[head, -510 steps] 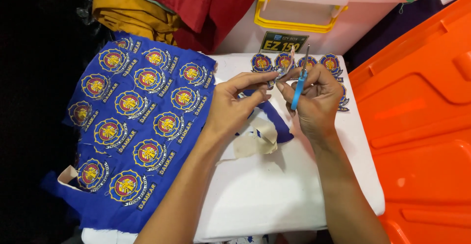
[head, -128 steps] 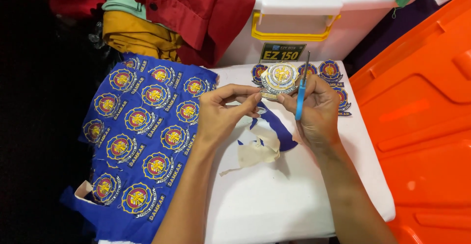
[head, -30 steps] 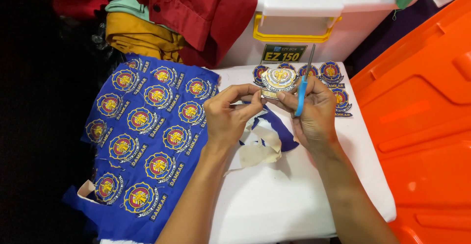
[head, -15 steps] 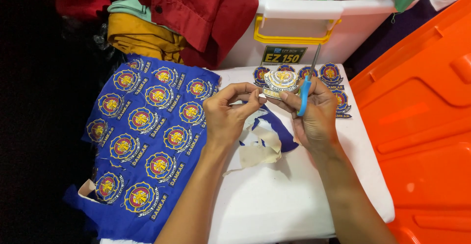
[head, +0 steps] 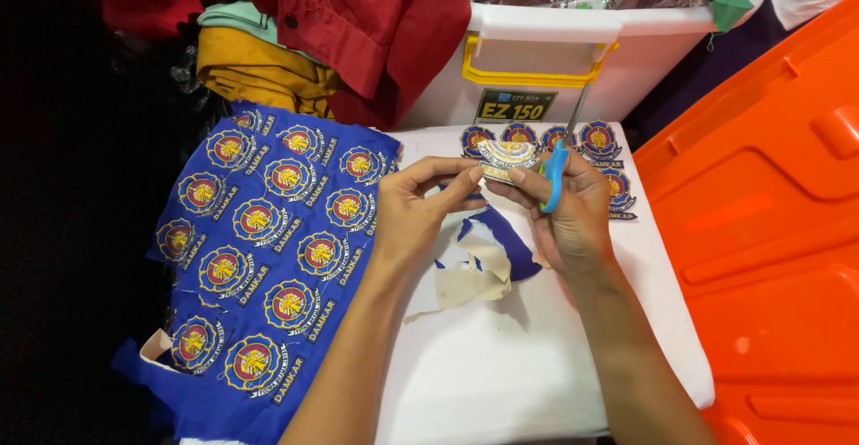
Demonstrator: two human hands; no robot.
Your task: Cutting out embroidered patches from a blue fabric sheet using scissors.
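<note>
My left hand [head: 420, 208] pinches the edge of a round embroidered patch [head: 506, 157], held backside up over the white table [head: 501, 364]. My right hand [head: 573, 217] grips small blue-handled scissors [head: 557, 169], blades pointing up and away beside the patch. Blue and cream fabric scraps [head: 488, 262] lie under my hands. Several cut-out patches [head: 598, 141] sit in a row at the table's far edge.
A blue cloth sheet [head: 259, 257] printed with several round emblems drapes over the table's left side. A white storage box with a yellow latch [head: 546, 60] stands behind. Red and yellow garments [head: 340, 25] are piled at back left. An orange plastic lid [head: 769, 230] fills the right.
The patch and scissors have barely shifted over the last second. Compared with 17 seconds ago, my hands sit slightly farther toward the row of cut patches.
</note>
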